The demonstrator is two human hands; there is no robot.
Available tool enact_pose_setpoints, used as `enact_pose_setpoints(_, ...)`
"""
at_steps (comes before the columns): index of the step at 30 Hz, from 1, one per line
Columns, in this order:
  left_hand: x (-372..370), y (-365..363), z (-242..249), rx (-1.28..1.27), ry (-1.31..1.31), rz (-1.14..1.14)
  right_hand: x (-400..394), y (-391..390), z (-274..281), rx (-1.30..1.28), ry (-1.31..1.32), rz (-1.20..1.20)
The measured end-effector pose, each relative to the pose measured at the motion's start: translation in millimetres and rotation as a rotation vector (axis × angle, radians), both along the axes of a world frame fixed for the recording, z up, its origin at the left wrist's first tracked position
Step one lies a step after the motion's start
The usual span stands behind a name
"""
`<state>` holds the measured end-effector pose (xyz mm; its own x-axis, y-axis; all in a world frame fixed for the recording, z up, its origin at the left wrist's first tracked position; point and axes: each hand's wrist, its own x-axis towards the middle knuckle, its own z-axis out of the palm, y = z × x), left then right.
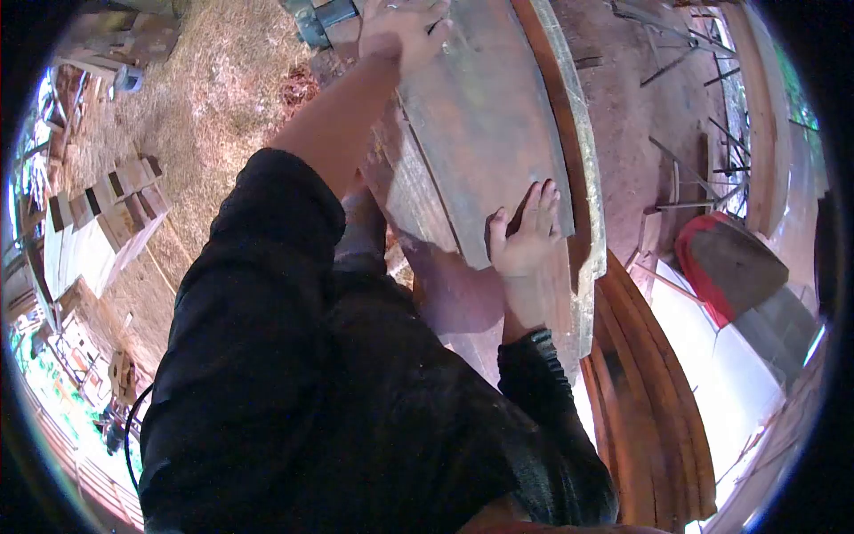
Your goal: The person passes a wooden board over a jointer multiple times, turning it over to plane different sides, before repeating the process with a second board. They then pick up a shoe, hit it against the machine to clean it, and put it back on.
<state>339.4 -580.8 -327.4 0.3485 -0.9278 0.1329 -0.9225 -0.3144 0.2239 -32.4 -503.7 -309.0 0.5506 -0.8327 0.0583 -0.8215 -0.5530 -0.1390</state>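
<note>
A wide, smooth wooden board [485,116] stretches away from me, worn grey-brown on top. My right hand [525,245] lies palm down on its near part, thumb and fingers apart. Farther off, at the upper edge of the view, my left hand [402,31] rests on the far left side of the board with the thumb spread. The frame's edge cuts off some of its fingers. Close to that hand sits a dark metal piece [336,11]. A pale, rough-edged plank [583,169] runs along the board's right side.
Curved reddish-brown timbers [654,418] are stacked at lower right, near a white sheet [721,374] and a red-and-grey covered item [725,267]. Stacked wooden blocks [107,222] stand on the left over sawdust-covered ground [213,80]. Metal legs [694,169] show at upper right.
</note>
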Motion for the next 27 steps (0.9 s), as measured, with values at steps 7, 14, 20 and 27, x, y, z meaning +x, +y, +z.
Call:
enact_pose_setpoints(7, 35.7, -22.8, -25.6, -0.082, -0.085, 0.067, 26.2, -15.9, -4.1, -0.021, -0.094, -0.01)
enact_pose_setpoints(14, 61.3, -38.0, -29.5, -0.035, -0.076, 0.042, 50.5, -30.9, -6.7, 0.008, -0.098, -0.031)
enact_pose_setpoints(20, 88.6, -50.2, -32.8, -0.103, -0.074, 0.075, 74.9, -43.8, -6.8, 0.007, -0.094, -0.04)
enact_pose_setpoints(27, 119.8, -63.2, -28.0, -0.06, -0.073, 0.025, 106.3, -56.3, -7.5, 0.025, -0.124, -0.05)
